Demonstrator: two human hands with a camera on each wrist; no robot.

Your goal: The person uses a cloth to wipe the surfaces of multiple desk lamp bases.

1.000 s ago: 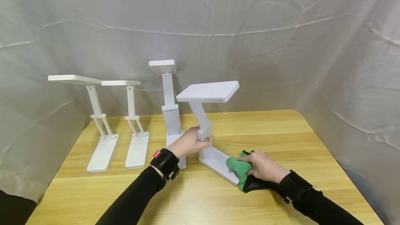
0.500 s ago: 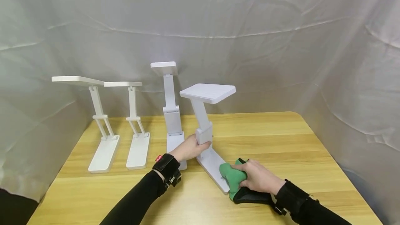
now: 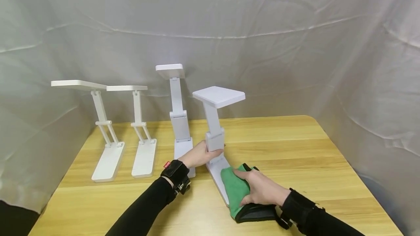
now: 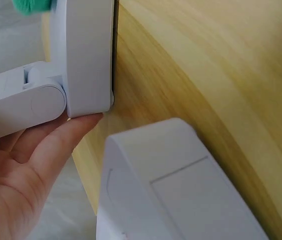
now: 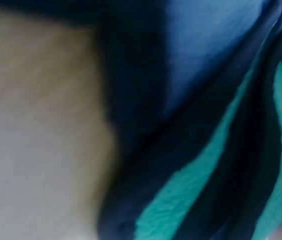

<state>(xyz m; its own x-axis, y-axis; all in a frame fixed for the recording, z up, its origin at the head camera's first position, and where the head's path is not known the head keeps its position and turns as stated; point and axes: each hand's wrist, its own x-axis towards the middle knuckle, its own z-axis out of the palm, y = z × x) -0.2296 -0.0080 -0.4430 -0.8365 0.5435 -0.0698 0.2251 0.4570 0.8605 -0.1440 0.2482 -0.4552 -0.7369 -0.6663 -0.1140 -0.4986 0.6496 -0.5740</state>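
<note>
My left hand (image 3: pixel 198 154) grips the lower arm of a white folding desk lamp (image 3: pixel 216 95), which stands upright with its flat head raised. In the left wrist view, the fingers (image 4: pixel 56 145) lie under the hinge by the end of the lamp's base (image 4: pixel 90 55). My right hand (image 3: pixel 264 188) holds a green cloth (image 3: pixel 234 188) with black edging against the front part of that base, covering much of it. The right wrist view is blurred and filled by the folded cloth (image 5: pixel 185 195), with its black trim and a blue-grey patch.
Close behind my left hand stands a second white lamp (image 3: pixel 179 126). Two more lamps, one at far left (image 3: pixel 108 161) and one beside it (image 3: pixel 144 157), stand on the wooden table (image 3: pixel 279 137). Grey fabric (image 3: pixel 279 65) hangs behind and at the sides.
The cloth and my right hand have moved left and nearer, and the cloth has spread wider over the base. The held lamp has turned, its base front swinging left and nearer.
</note>
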